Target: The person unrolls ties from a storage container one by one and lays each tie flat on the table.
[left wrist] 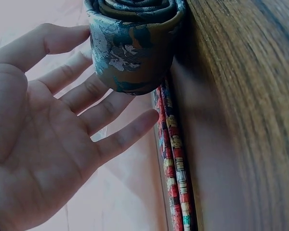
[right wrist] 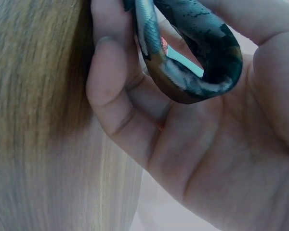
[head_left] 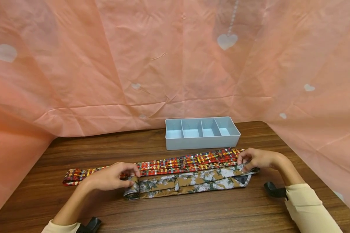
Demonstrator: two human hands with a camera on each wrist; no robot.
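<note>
A brown necktie with white flowers [head_left: 207,181] lies across the table, its left end wound into a roll [left wrist: 132,57]. My left hand [head_left: 110,177] holds this roll between thumb and fingertips, palm clear of it. At the other end, my right hand [head_left: 259,157] grips the folded-over loop [right wrist: 192,91] of the same tie with curled fingers. Just behind runs a second necktie, red and yellow checked [head_left: 160,165], folded lengthwise and flat on the wood. The right fingers partly cover its right end.
A pale blue box [head_left: 202,142] with several compartments stands at the back of the wooden table [head_left: 175,216]. Pink curtain cloth [head_left: 151,64] with white hearts hangs round the back and sides. Black wrist straps [head_left: 275,191] show near both sleeves.
</note>
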